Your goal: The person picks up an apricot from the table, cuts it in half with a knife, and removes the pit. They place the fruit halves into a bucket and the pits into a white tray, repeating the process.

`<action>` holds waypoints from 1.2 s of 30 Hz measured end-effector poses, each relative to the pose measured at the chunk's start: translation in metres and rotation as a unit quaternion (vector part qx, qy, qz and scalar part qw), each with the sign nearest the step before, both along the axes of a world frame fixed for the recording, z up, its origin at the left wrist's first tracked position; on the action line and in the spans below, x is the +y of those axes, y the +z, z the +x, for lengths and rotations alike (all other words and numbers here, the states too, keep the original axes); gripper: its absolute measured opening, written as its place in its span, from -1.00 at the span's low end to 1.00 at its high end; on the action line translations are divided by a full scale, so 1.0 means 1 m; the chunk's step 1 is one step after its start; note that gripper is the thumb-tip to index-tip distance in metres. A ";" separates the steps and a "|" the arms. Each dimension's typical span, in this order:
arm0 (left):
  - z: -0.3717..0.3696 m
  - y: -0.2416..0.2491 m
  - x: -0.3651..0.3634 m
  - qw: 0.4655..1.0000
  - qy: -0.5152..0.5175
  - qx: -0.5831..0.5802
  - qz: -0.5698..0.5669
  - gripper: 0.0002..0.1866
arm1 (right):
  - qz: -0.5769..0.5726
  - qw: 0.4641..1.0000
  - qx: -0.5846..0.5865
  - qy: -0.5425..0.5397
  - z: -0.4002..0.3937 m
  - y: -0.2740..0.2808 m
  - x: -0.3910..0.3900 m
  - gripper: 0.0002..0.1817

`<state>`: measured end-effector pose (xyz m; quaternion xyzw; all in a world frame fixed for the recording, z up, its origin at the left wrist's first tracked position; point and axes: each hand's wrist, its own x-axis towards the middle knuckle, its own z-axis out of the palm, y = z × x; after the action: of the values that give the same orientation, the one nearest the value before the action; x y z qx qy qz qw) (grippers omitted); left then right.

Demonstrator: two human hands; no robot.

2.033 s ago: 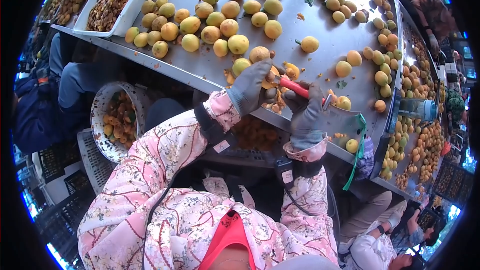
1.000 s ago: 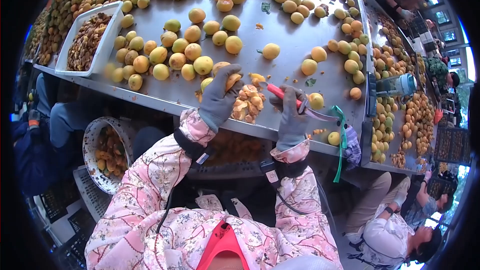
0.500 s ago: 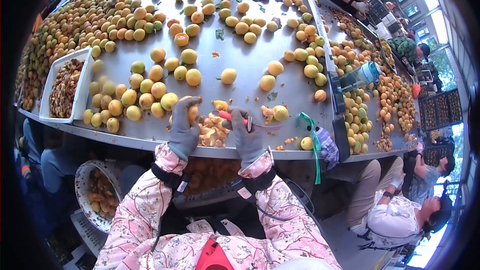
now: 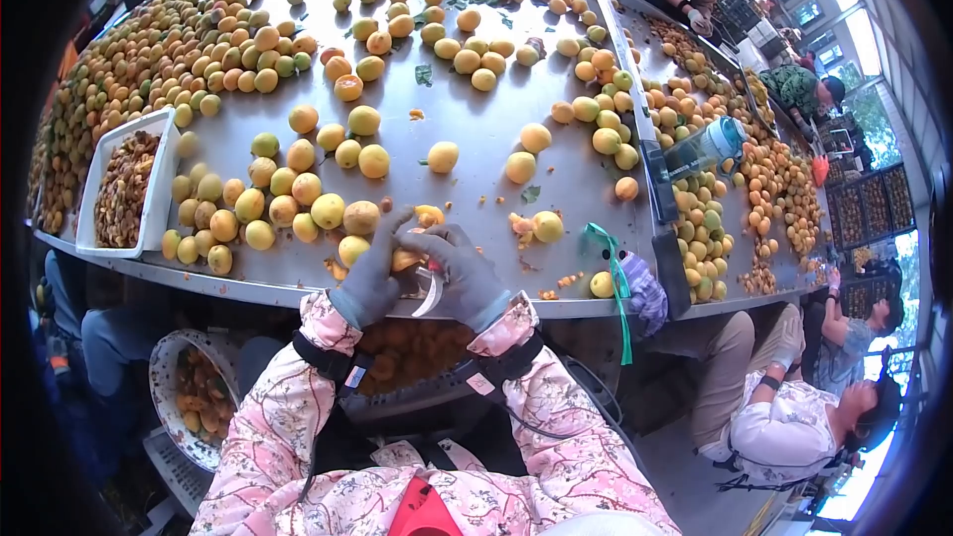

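My left hand [image 4: 369,273], in a grey glove, is closed around an apricot [image 4: 405,259], of which only a small orange part shows between my hands. My right hand [image 4: 459,273], also gloved, grips a small knife [image 4: 430,295] with a red handle. Its curved blade points down towards me at the table's front edge. Both hands meet, fingers touching, and hide most of the cut flesh under them. A brownish-yellow apricot [image 4: 360,217] lies just beyond my left fingers. An orange piece of flesh [image 4: 429,215] sits past my fingertips.
Many apricots [image 4: 248,204] cover the metal table [image 4: 467,194]. A white tray [image 4: 164,174] of pits stands left, a speckled bucket [image 4: 159,392] below. To the right are a divider [image 4: 663,223], a bottle [image 4: 707,146], a purple cloth item [image 4: 645,293] and co-workers [image 4: 784,427].
My hands have come together from apart. The right hand moved left with the knife, whose blade turned from pointing right to pointing down. The left hand brought its apricot towards me.
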<state>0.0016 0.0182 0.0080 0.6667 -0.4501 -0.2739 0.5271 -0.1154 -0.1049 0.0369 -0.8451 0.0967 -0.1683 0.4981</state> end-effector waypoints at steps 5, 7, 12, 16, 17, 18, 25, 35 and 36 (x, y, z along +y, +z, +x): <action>0.010 -0.004 0.003 0.993 -0.046 0.098 0.038 -0.39 | -0.007 0.999 -0.007 -0.042 -0.004 0.008 -0.007 -0.46; 0.017 -0.004 0.002 0.993 -0.001 0.110 0.038 -0.45 | -0.003 0.999 -0.032 -0.008 -0.012 0.019 -0.019 -0.49; 0.014 -0.006 -0.001 0.979 0.074 0.181 -0.056 -0.57 | 0.107 0.989 0.058 0.082 -0.034 0.039 -0.017 -0.46; 0.009 -0.012 -0.004 0.973 0.085 0.201 -0.070 -0.61 | 0.300 0.937 -0.056 -0.168 -0.026 0.018 -0.072 -0.66; 0.009 -0.012 -0.003 0.973 0.086 0.202 -0.069 -0.61 | 0.447 0.864 -0.166 -0.161 -0.019 0.014 -0.106 -0.75; 0.009 -0.012 -0.003 0.974 0.087 0.200 -0.058 -0.62 | 0.426 0.876 -0.185 -0.131 -0.009 -0.020 -0.164 -0.78; 0.004 -0.013 -0.007 0.969 0.107 0.213 -0.067 -0.70 | -0.247 0.909 0.292 -0.169 0.050 -0.028 -0.247 -0.51; 0.007 -0.008 -0.006 0.970 0.094 0.218 -0.059 -0.70 | 0.140 0.915 0.254 -0.280 0.051 0.024 -0.203 -0.56; 0.008 -0.004 -0.006 0.966 0.080 0.240 -0.057 -0.65 | 0.301 0.903 0.173 -0.254 0.043 0.035 -0.180 -0.55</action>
<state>0.0095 0.0124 0.0041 0.5846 -0.2705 -0.3566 0.6767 -0.0726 -0.2853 0.0720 -0.6175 0.4385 -0.1030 0.6449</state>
